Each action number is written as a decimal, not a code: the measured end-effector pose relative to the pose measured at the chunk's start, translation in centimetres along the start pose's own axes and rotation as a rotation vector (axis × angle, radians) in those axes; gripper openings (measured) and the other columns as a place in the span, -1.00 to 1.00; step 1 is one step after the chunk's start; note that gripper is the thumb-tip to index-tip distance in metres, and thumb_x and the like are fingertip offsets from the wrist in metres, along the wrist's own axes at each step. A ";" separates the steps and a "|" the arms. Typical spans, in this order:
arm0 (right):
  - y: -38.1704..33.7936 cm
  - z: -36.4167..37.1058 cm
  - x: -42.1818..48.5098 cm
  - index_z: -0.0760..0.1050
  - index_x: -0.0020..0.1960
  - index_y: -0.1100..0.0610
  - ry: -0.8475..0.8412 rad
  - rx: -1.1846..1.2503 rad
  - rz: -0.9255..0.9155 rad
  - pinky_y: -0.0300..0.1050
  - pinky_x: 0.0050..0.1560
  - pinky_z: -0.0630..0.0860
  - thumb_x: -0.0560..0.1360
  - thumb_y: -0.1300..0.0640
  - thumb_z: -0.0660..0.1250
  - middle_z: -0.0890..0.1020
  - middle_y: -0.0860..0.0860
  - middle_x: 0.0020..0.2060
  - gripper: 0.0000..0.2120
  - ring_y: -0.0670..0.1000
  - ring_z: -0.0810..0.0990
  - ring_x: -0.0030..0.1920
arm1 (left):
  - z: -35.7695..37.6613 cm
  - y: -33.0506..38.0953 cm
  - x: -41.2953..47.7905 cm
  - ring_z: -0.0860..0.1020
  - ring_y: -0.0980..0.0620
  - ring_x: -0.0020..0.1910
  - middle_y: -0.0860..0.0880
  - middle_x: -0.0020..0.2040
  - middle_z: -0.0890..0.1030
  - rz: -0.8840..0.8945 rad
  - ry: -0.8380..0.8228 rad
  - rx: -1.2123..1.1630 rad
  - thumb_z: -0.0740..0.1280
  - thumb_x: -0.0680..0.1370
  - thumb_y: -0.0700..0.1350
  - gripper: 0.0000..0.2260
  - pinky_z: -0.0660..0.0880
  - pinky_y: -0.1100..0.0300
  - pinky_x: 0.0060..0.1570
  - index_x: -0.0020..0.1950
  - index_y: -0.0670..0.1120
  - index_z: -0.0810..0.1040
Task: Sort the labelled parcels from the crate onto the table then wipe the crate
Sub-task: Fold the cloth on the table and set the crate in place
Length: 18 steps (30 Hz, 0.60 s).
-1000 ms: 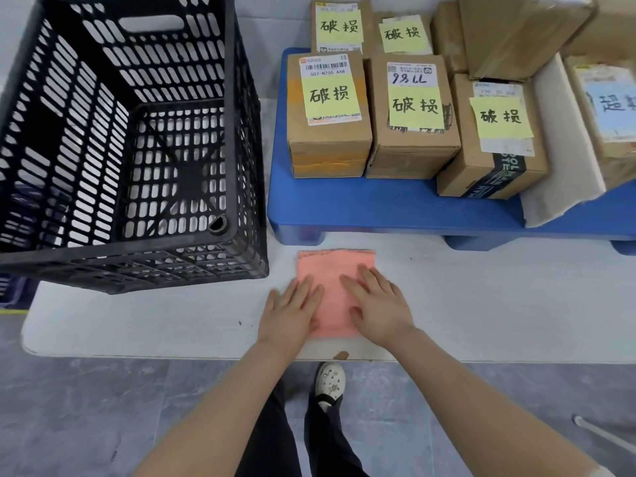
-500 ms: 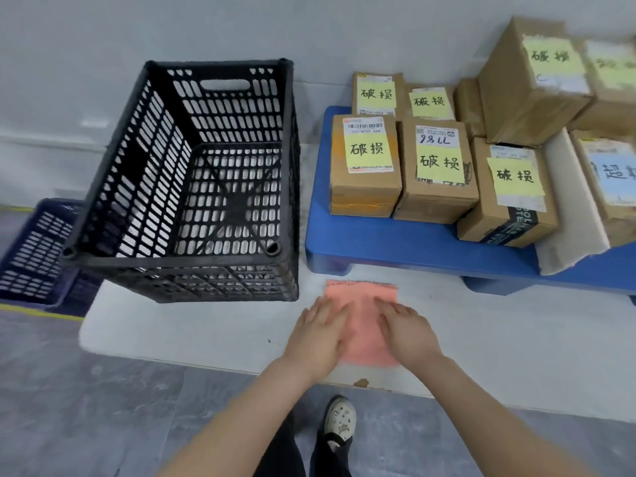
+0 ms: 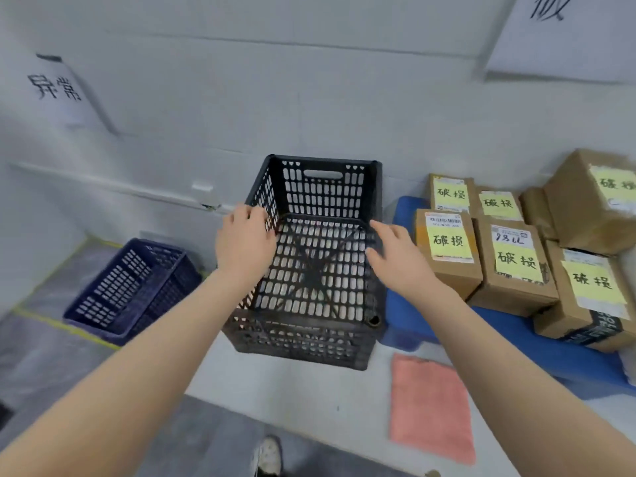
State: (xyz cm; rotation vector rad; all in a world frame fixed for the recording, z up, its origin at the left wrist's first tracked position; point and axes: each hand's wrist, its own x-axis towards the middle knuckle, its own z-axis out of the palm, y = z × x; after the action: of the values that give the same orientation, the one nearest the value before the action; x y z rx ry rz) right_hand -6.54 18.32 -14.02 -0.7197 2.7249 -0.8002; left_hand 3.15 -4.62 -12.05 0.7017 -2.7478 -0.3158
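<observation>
Table (image 3: pixel 309 397): crate (image 3: pixel 309 342), cloth (image 3: pixel 432 407), perhaps blue pallet (image 3: pixel 402 311).

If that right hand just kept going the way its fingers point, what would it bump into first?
Probably the black crate, at its right wall. The right hand points forward and leftward with straight fingers near that rim; depth is unclear here.

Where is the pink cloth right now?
In the head view's lower right, the pink cloth lies flat on the white table, by the black crate's near right corner, in front of the blue platform.
</observation>
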 end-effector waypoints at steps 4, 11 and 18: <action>-0.2 3.8 2.2 -0.05 0.57 -0.05 -0.082 -0.015 0.156 -0.10 -0.02 0.44 0.63 0.00 0.15 -0.21 0.05 0.56 -0.41 0.16 0.55 0.11 | 4.1 -7.6 2.5 0.26 -0.23 0.42 -0.17 0.51 0.20 0.038 -0.221 0.155 0.27 0.57 -0.03 -0.52 0.39 -0.15 0.25 0.45 -0.11 0.27; 1.8 6.8 2.4 -0.31 0.57 -0.02 -0.065 -0.011 0.286 -0.17 -0.44 0.32 0.58 0.34 0.13 -0.30 -0.14 0.54 -0.20 0.14 0.54 -0.30 | 6.8 -10.9 2.4 0.55 -0.20 -0.15 -0.07 0.59 -0.13 0.012 -0.446 -0.045 0.22 0.50 -0.27 -0.22 0.44 0.09 -0.25 0.58 -0.09 -0.19; 2.0 7.5 2.4 -0.17 0.59 0.00 0.028 -0.090 0.297 -0.02 -0.37 0.50 0.57 0.30 0.14 -0.17 -0.18 0.56 -0.27 0.14 0.61 -0.17 | 6.3 -10.9 2.4 0.54 -0.18 -0.15 -0.08 0.59 -0.09 0.014 -0.459 -0.073 0.24 0.51 -0.27 -0.19 0.40 0.10 -0.22 0.59 -0.05 -0.22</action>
State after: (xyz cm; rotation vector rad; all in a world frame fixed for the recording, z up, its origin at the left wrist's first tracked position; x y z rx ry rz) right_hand -6.89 15.20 -21.45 -0.3076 2.8136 -0.6266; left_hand 3.71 -14.27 -20.45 0.6570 -3.1450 -0.6415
